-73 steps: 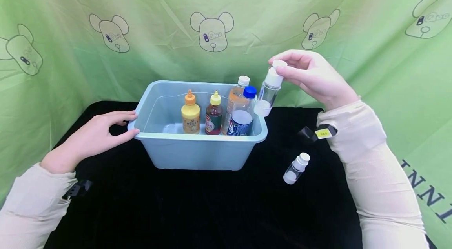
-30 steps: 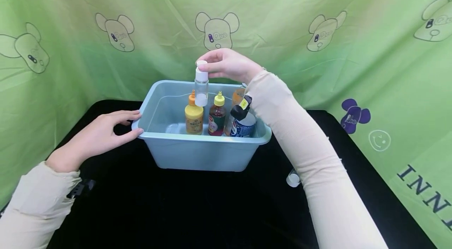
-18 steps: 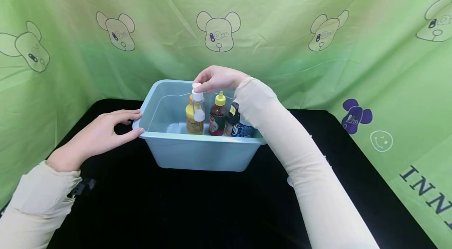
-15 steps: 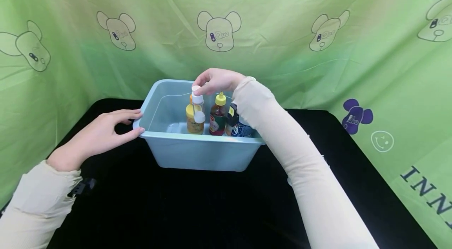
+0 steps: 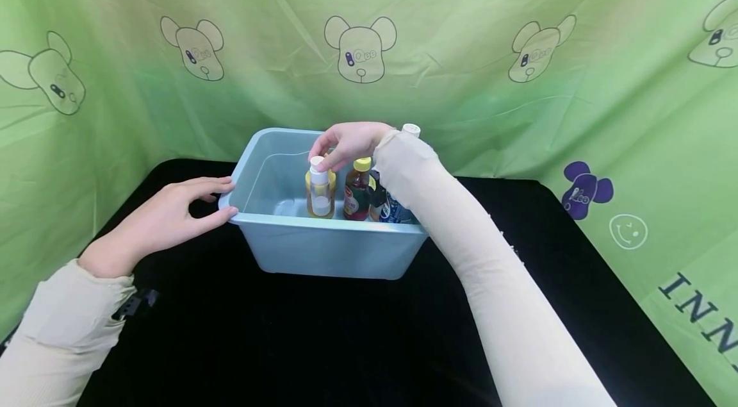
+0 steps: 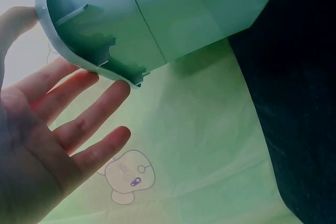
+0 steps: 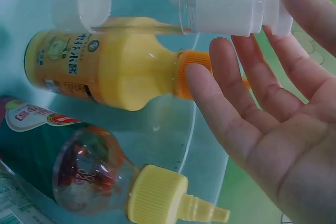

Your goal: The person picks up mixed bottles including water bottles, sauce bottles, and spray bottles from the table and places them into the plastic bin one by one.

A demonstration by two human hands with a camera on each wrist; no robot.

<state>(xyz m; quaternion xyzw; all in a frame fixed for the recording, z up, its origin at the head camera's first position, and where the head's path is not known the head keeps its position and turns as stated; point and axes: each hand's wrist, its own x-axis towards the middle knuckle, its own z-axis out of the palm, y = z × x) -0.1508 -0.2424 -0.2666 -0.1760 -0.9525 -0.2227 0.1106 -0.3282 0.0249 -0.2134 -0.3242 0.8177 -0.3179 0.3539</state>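
Note:
In the head view, my right hand [image 5: 353,141] reaches into the light blue plastic bin [image 5: 328,223] and pinches the white top of a small clear pump bottle [image 5: 320,195]. That bottle is upright in front of a yellow squeeze bottle [image 7: 134,66] with an orange nozzle cap. Beside it stands a dark red sauce bottle [image 5: 356,197] with a yellow cap. A blue-labelled bottle [image 5: 393,211] is partly covered by my right wrist. My left hand [image 5: 167,218] rests on the bin's left rim, fingers fairly straight, as the left wrist view [image 6: 68,124] also shows.
A white cap [image 5: 411,129] pokes up behind my right wrist. The bin stands on a black cloth [image 5: 277,336]. Green printed fabric [image 5: 450,61] hangs behind and to the sides. My right sleeve [image 5: 490,266] crosses the cloth's right part.
My right hand has carried the pump bottle from right of the bin leftward over it, then lowered it inside. My sleeve now hides the second small bottle on the cloth. The left hand stays.

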